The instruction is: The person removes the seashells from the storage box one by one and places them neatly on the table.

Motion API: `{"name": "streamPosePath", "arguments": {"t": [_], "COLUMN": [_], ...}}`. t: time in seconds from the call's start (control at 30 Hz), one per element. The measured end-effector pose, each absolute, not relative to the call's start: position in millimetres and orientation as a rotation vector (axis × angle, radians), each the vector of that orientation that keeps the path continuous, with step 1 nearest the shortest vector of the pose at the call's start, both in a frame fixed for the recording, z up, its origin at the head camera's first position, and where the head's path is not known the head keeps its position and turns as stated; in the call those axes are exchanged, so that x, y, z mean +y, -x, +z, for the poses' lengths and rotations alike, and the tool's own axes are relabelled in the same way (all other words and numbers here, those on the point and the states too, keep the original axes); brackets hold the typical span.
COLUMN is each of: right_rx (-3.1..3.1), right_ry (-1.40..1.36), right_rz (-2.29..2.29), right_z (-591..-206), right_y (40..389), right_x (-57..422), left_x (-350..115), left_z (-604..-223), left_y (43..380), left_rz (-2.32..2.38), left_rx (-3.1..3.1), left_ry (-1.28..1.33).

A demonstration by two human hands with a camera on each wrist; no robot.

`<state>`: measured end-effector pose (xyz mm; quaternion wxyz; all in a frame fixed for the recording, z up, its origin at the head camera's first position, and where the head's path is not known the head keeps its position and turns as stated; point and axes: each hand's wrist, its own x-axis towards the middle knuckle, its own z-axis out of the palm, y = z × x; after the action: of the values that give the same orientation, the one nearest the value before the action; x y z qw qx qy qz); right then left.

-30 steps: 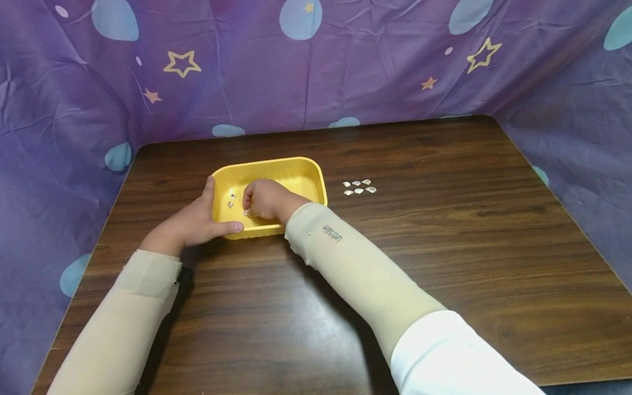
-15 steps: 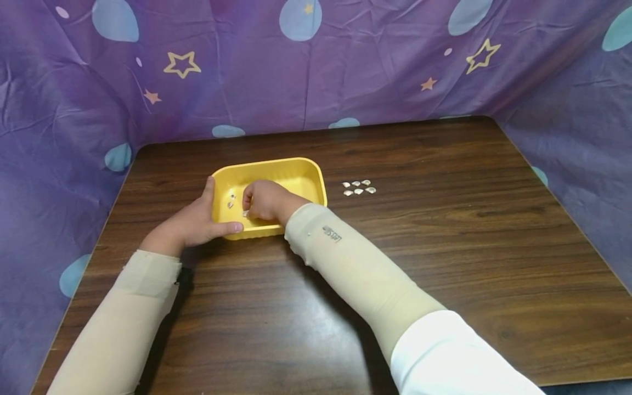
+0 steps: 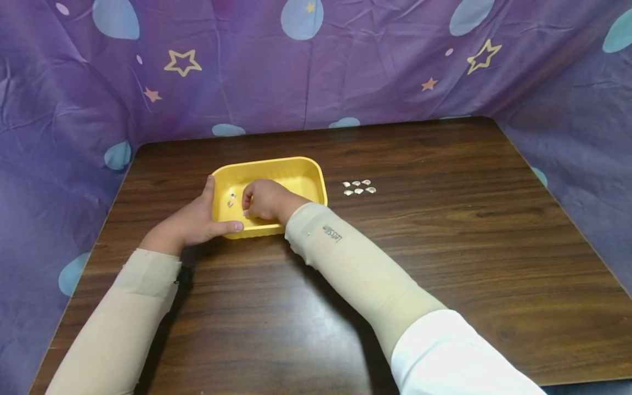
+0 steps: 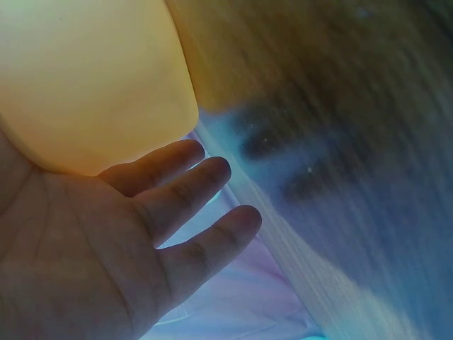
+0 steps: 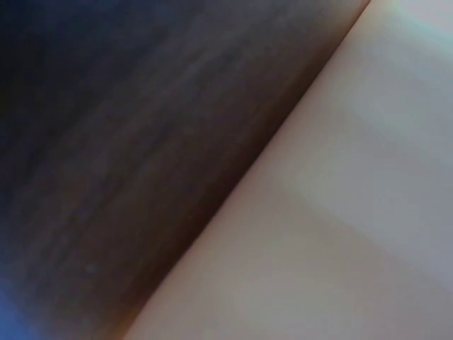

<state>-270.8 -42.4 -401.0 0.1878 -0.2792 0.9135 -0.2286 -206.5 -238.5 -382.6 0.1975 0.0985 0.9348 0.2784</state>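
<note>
A yellow tray [image 3: 296,184] stands on the table, left of the middle in the head view. My left hand [image 3: 195,221] rests along its left end, the thumb lying at the near rim. In the left wrist view the visible fingers [image 4: 202,251] are straight, beside the orange-looking tray wall [image 4: 106,78]. My right hand [image 3: 266,200] reaches inside the tray with curled fingers and pinches a small whitish shell [image 3: 246,213] close to the tray floor. Two small shells [image 3: 230,203] lie left of those fingertips. The right wrist view shows only a blurred pale surface and dark wood.
Several small white seashells [image 3: 359,191] lie in two short rows on the brown wooden table [image 3: 469,236], right of the tray. A purple curtain [image 3: 257,71] with stars hangs behind the table and along its sides.
Almost nothing differs. Both hands stay where they were at the tray, with the right fingertips at the same small shell. The shells on the table have not moved.
</note>
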Motion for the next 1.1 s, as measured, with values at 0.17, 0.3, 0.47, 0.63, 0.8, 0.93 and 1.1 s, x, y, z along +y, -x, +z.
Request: {"name": "streamPosePath", "arguments": {"t": [0.17, 0.3, 0.47, 0.63, 0.8, 0.93, 1.1], "right_rx": [2.563, 2.554, 2.56, 2.569, 2.572, 2.567, 2.548], "right_ry": [0.784, 0.802, 0.822, 0.802, 0.796, 0.787, 0.744], "right_rz": [-0.64, -0.637, -0.629, -0.621, -0.632, -0.663, -0.757], "right_z": [-399.9, -399.9, -400.4, -399.9, -400.1, -399.7, -395.2], "right_y": [270.3, 270.0, 269.8, 269.9, 270.0, 270.5, 270.7], "right_x": [-42.2, -42.1, -41.6, -41.7, -41.4, -41.2, -39.9], "left_x": [-238.8, -239.2, -238.1, -237.7, -237.7, -238.3, -238.7], "left_z": [-382.7, -383.3, -383.6, -382.8, -383.1, -382.4, -381.9], "left_y": [206.5, 206.2, 205.7, 205.7, 206.5, 206.5, 206.0], "left_rz": [0.779, 0.775, 0.772, 0.772, 0.775, 0.771, 0.767], "left_rx": [2.612, 2.613, 2.62, 2.622, 2.621, 2.621, 2.62], "left_ry": [-0.271, -0.274, -0.272, -0.277, -0.279, -0.281, -0.269]}}
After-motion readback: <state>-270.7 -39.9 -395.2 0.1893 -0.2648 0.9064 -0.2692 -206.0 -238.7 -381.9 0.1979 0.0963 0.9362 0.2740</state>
